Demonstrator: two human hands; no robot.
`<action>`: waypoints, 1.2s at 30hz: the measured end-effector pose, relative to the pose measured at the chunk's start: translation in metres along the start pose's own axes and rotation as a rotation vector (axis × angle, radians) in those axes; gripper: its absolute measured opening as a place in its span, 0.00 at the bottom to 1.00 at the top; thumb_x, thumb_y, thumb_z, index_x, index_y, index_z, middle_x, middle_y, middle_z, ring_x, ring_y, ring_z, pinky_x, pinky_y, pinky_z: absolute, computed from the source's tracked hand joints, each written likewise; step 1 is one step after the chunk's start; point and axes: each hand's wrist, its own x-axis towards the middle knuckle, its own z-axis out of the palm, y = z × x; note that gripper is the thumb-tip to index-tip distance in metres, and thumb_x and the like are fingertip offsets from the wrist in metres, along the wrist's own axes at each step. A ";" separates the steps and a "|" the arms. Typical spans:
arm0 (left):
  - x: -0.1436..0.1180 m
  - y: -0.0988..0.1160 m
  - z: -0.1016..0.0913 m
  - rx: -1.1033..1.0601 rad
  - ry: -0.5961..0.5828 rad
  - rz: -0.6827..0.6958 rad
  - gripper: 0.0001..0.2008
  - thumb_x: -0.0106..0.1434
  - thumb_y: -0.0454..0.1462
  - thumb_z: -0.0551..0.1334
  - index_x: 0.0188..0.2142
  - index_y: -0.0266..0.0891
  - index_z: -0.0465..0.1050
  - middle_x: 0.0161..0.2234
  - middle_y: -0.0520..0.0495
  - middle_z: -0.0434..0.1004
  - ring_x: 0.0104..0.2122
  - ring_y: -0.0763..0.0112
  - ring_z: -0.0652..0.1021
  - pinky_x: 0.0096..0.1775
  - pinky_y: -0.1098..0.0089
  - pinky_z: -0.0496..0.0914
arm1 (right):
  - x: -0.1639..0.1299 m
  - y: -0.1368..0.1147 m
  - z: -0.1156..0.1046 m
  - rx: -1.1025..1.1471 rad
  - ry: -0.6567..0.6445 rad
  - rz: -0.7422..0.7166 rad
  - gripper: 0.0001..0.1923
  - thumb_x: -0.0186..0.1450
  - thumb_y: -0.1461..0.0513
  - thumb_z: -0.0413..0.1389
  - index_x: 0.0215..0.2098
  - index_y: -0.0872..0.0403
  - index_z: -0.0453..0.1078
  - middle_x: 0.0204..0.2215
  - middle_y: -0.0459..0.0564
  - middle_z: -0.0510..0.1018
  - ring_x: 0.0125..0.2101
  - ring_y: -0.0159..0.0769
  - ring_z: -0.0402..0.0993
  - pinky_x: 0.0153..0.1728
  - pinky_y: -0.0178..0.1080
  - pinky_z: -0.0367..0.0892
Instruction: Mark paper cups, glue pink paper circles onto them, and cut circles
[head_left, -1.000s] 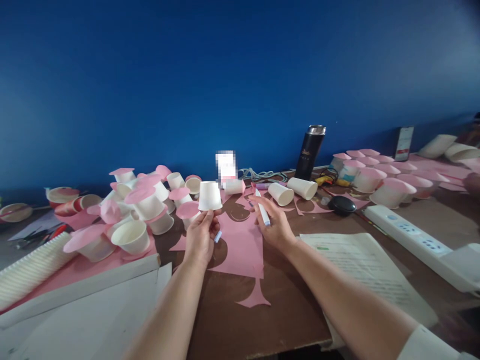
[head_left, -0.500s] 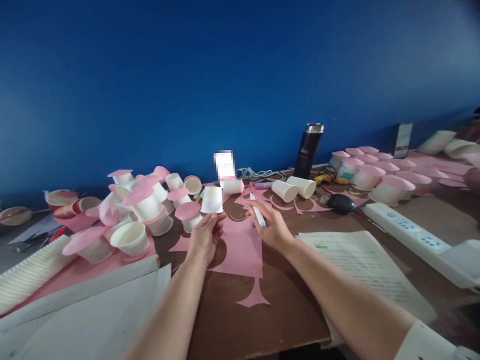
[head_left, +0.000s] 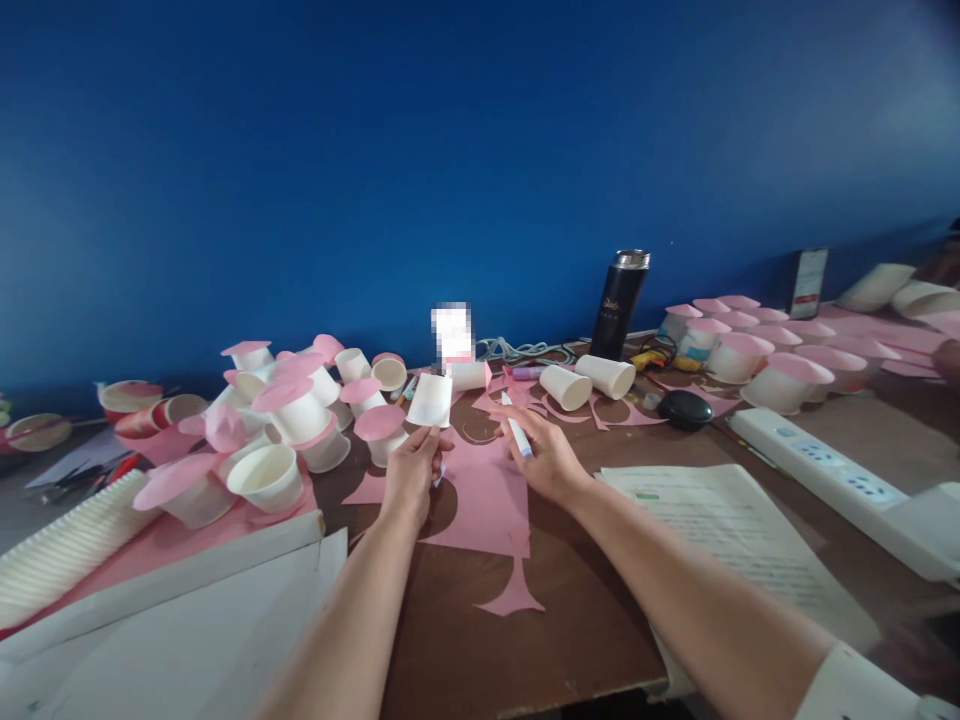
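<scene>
1. Left hand [head_left: 411,478] grip pinches a white paper cup [head_left: 430,400] by its rim, upside down, lifted off the surface
2. Right hand [head_left: 546,458] grip is closed round a marker pen [head_left: 515,430], tip over the pink paper sheet [head_left: 487,500] with round cut-outs
3. Done, by the look: many pink-capped cups [head_left: 300,405] left of the cup grip, another batch [head_left: 750,345] far right. Held cup has no pink cap yet
4. Clutter: loose cups [head_left: 589,380], black flask [head_left: 619,303], power strip [head_left: 825,475], printed papers [head_left: 720,540] crowd the pen side
</scene>
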 end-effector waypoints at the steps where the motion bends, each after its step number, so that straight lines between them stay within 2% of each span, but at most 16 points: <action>1: 0.000 -0.001 0.000 0.011 0.003 0.005 0.16 0.54 0.47 0.65 0.23 0.35 0.70 0.14 0.58 0.55 0.14 0.83 0.55 0.17 0.78 0.47 | 0.000 -0.001 0.000 -0.006 -0.001 0.001 0.19 0.64 0.67 0.50 0.52 0.48 0.68 0.42 0.50 0.78 0.38 0.38 0.76 0.37 0.38 0.71; 5: 0.004 -0.006 -0.003 0.139 0.038 0.063 0.18 0.55 0.49 0.62 0.21 0.37 0.69 0.13 0.57 0.55 0.14 0.81 0.55 0.18 0.76 0.48 | 0.001 -0.002 0.000 -0.025 -0.009 0.005 0.19 0.65 0.66 0.49 0.52 0.47 0.68 0.42 0.50 0.78 0.36 0.37 0.75 0.36 0.38 0.71; 8: 0.008 -0.010 -0.007 0.374 0.103 0.123 0.19 0.57 0.49 0.60 0.19 0.38 0.70 0.15 0.53 0.63 0.16 0.77 0.61 0.20 0.74 0.53 | 0.001 -0.002 0.000 -0.027 -0.013 -0.005 0.20 0.65 0.66 0.49 0.53 0.47 0.68 0.42 0.50 0.78 0.35 0.37 0.75 0.36 0.38 0.70; 11: 0.010 -0.009 -0.011 0.553 0.103 0.150 0.18 0.58 0.48 0.58 0.18 0.40 0.69 0.18 0.51 0.70 0.19 0.74 0.67 0.23 0.73 0.57 | 0.001 -0.002 0.001 -0.026 -0.019 -0.003 0.19 0.65 0.66 0.49 0.54 0.48 0.68 0.41 0.50 0.78 0.34 0.36 0.75 0.34 0.37 0.70; 17: 0.009 -0.003 -0.011 0.629 0.067 0.196 0.18 0.59 0.48 0.56 0.19 0.41 0.69 0.18 0.51 0.72 0.21 0.70 0.70 0.27 0.71 0.59 | 0.001 -0.001 0.001 -0.019 -0.006 0.013 0.20 0.65 0.66 0.50 0.53 0.47 0.68 0.41 0.50 0.78 0.33 0.36 0.75 0.34 0.37 0.70; 22: 0.008 -0.003 -0.013 0.844 0.101 0.148 0.16 0.60 0.45 0.54 0.19 0.42 0.68 0.21 0.49 0.74 0.25 0.66 0.71 0.29 0.70 0.59 | 0.000 -0.001 0.000 -0.007 -0.022 0.007 0.22 0.63 0.68 0.50 0.54 0.47 0.68 0.38 0.48 0.79 0.35 0.36 0.75 0.37 0.38 0.70; 27: 0.000 0.001 -0.014 0.982 0.167 0.140 0.09 0.56 0.42 0.59 0.23 0.43 0.70 0.26 0.44 0.76 0.28 0.61 0.73 0.30 0.68 0.58 | 0.001 -0.002 -0.001 -0.009 -0.012 0.006 0.21 0.63 0.68 0.51 0.53 0.48 0.68 0.39 0.50 0.79 0.35 0.37 0.76 0.36 0.38 0.71; 29: -0.005 0.003 -0.014 0.992 0.189 0.122 0.09 0.53 0.44 0.62 0.24 0.43 0.70 0.27 0.42 0.75 0.29 0.60 0.73 0.31 0.67 0.58 | 0.001 -0.001 -0.001 -0.009 -0.019 0.010 0.22 0.63 0.68 0.51 0.53 0.47 0.68 0.39 0.49 0.79 0.35 0.37 0.76 0.36 0.38 0.71; 33: -0.011 0.004 -0.017 1.068 0.126 0.126 0.12 0.46 0.46 0.68 0.23 0.42 0.69 0.27 0.43 0.74 0.27 0.60 0.73 0.31 0.67 0.58 | 0.001 -0.002 0.000 -0.004 -0.010 0.041 0.19 0.64 0.66 0.51 0.52 0.49 0.68 0.36 0.49 0.79 0.33 0.37 0.76 0.35 0.38 0.71; 36: -0.013 0.004 -0.021 1.096 0.079 0.143 0.10 0.45 0.42 0.68 0.22 0.42 0.68 0.23 0.46 0.73 0.24 0.63 0.72 0.30 0.68 0.58 | 0.002 -0.007 -0.001 0.015 0.056 0.029 0.17 0.67 0.63 0.50 0.53 0.48 0.68 0.43 0.50 0.79 0.39 0.38 0.77 0.41 0.41 0.71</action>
